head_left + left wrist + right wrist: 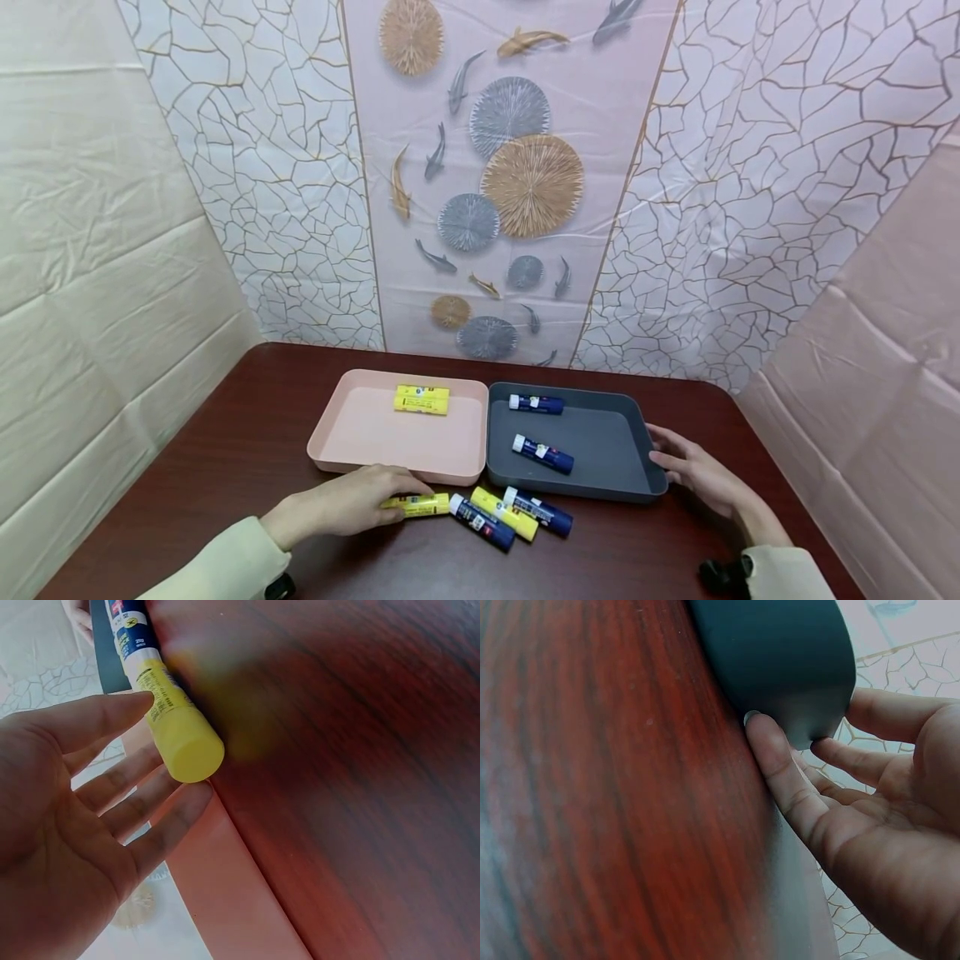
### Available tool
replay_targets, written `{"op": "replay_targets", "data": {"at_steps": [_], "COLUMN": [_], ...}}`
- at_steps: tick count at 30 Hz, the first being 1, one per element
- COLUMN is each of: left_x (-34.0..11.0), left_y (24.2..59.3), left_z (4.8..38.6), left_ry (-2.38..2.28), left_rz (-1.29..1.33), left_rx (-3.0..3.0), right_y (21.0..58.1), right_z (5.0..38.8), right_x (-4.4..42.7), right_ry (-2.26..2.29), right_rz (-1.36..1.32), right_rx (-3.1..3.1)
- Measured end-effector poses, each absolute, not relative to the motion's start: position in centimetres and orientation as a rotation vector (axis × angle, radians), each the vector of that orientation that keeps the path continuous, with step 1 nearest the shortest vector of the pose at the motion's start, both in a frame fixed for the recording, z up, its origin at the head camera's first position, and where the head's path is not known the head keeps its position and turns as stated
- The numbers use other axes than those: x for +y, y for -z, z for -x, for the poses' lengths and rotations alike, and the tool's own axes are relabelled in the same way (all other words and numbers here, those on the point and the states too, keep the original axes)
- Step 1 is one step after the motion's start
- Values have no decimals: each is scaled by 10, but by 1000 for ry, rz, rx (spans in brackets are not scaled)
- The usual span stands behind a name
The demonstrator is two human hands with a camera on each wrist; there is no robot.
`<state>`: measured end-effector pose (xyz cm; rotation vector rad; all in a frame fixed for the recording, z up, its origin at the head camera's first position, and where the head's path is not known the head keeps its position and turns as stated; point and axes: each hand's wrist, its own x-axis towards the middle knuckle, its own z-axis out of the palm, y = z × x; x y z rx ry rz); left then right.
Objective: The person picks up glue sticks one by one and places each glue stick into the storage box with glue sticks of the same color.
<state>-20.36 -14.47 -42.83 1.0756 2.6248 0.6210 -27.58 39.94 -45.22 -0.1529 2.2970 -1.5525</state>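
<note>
My left hand (pixel 352 500) pinches a yellow glue stick (pixel 426 505) on the table, just in front of the pink tray; in the left wrist view the thumb (pixel 112 716) lies against its side. To the right of it lie a blue glue stick (pixel 482 523), a second yellow glue stick (pixel 504 513) and another blue one (pixel 538 512), close together. At the right end of the dark grey tray (pixel 607 450), my right hand (pixel 701 475) touches the outer wall with thumb and fingertips. The right wrist view shows this tray wall (pixel 780 660) up close.
The pink tray (pixel 360 442) stands against the grey tray's left side and has yellow glue sticks (pixel 422 399) near its back. Inside the grey tray lie two blue glue sticks, one behind (pixel 536 404) and one in front (pixel 543 454). Patterned cloth (pixel 300 208) hangs behind the table.
</note>
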Motion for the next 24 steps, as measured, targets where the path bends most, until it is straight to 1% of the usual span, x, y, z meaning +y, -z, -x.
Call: {"op": "replay_targets", "data": {"at_steps": [24], "left_x": [-143], "left_y": [439], "left_z": [205], "left_ry": [-665], "left_rz": [-1061], "left_rx": [2682], "right_y": [452], "right_z": [275], "right_x": [400], "right_ry": [1537], "right_rz": [180], "right_rx": [2295]}}
